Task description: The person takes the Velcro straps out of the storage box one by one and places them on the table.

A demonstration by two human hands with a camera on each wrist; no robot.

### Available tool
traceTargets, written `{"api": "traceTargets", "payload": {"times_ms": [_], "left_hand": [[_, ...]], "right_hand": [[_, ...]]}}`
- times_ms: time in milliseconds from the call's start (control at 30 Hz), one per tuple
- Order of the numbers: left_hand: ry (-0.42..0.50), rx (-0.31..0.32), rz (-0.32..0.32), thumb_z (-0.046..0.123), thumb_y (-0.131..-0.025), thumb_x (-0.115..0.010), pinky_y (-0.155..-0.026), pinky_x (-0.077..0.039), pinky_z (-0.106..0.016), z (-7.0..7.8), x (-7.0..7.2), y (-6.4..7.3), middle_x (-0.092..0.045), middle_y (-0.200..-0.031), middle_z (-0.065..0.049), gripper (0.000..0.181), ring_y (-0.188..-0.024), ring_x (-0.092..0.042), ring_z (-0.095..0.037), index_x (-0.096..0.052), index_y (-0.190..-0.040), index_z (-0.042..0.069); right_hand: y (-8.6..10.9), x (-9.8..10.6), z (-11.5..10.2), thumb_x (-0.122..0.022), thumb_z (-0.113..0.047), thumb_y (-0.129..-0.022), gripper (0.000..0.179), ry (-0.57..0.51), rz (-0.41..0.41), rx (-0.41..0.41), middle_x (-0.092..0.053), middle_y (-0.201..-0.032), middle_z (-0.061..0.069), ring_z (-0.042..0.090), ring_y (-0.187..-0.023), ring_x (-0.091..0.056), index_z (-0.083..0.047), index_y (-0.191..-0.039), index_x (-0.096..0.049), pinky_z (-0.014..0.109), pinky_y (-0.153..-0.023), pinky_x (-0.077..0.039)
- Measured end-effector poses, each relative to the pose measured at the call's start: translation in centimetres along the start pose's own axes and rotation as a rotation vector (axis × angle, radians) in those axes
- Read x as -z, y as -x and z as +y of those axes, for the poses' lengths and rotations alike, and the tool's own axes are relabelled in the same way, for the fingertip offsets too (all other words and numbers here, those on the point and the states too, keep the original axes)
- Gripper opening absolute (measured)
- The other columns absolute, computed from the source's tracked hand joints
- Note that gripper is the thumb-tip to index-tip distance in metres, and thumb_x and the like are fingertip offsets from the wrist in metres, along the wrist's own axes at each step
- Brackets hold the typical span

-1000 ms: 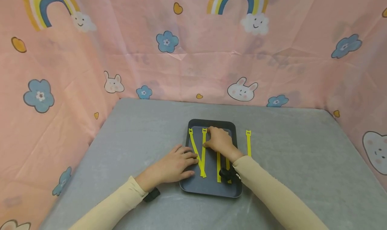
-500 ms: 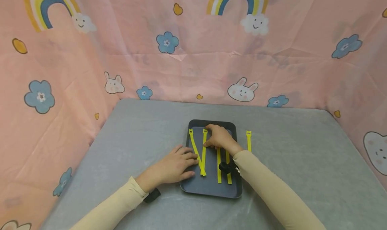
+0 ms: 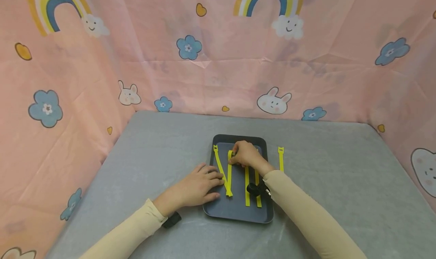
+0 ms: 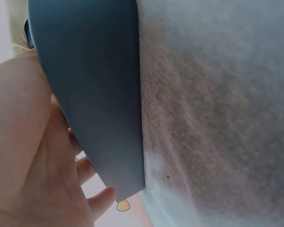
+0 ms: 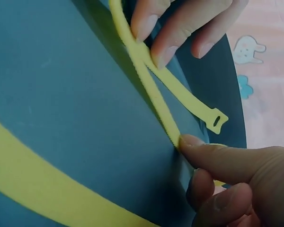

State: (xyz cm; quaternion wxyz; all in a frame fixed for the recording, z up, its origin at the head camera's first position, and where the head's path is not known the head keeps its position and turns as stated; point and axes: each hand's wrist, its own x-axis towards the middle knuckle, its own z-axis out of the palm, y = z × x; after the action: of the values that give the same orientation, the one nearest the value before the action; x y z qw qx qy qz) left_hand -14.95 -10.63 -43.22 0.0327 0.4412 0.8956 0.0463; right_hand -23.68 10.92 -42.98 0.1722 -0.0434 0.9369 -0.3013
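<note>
Pale pink curtain fabric (image 3: 218, 77), printed with rainbows, blue flowers and white rabbits, borders a grey cloth-covered table (image 3: 163, 149). On it lies a shallow, dark grey rectangular tray (image 3: 218, 210) with rounded corners and a low raised rim; grey cloth runs out widely to its left and right, and back to the curtain.

Person's left hand (image 3: 201, 185) reaches over the tray's left rim, palm outside the wall, fingers slightly spread and gently bent, tips touching the leftmost slim yellow strap (image 3: 220, 164). That strap's slotted head lies near the far left corner, and its near end meets the second yellow strap (image 3: 229, 172) in a narrow V inside the tray.

Right hand (image 3: 246, 155), over the far half of the tray, pinches the second strap near its far end between thumb and fingers.

Rightward, past a broad band of tray floor, lie a third yellow strap (image 3: 247, 187) and a fourth yellow strap (image 3: 259, 203), both partly covered by the hand and a black wrist device (image 3: 253, 189). Outside the right rim, a fifth yellow strap (image 3: 281, 160) rests on the table, its lower part hidden by the cream sleeve (image 3: 306, 210).
</note>
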Motion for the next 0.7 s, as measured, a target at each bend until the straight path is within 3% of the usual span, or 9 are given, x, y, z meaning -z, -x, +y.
{"api": "traceTargets", "payload": {"times_ms": [167,467,700], "left_hand": [[-0.001,0.003,-0.005,0.044,-0.099,-0.057,-0.119,-0.03,-0.055,0.0,0.0,-0.1,-0.059,-0.142,0.003,0.043,-0.14,-0.045,-0.023,-0.063,-0.134,0.021],[-0.014,0.002,-0.009,0.044,-0.099,-0.056,-0.119,-0.031,-0.055,0.0,0.0,-0.1,-0.059,-0.142,0.003,0.043,-0.14,-0.045,-0.023,-0.063,-0.134,0.021],[-0.009,0.007,-0.009,0.044,-0.099,-0.057,-0.119,-0.031,-0.056,0.1,0.0,-0.1,-0.059,-0.143,0.002,0.043,-0.14,-0.045,-0.023,-0.063,-0.134,0.02]], "right_hand": [[0.1,-0.4,0.2,-0.081,-0.016,-0.081,0.023,-0.088,0.014,0.019,-0.062,-0.065,0.003,0.013,-0.049,-0.051,-0.007,-0.086,-0.061,0.024,-0.046,-0.043],[-0.1,-1.4,0.5,-0.074,-0.008,-0.082,0.008,-0.27,0.027,0.005,-0.057,-0.06,-0.001,0.01,-0.046,-0.046,-0.005,-0.084,-0.066,0.024,-0.048,-0.041],[0.1,-1.5,0.7,-0.077,-0.014,-0.084,0.011,-0.295,0.063,0.003,-0.056,-0.061,-0.001,0.011,-0.046,-0.044,-0.007,-0.079,-0.07,0.025,-0.047,-0.038]]}}
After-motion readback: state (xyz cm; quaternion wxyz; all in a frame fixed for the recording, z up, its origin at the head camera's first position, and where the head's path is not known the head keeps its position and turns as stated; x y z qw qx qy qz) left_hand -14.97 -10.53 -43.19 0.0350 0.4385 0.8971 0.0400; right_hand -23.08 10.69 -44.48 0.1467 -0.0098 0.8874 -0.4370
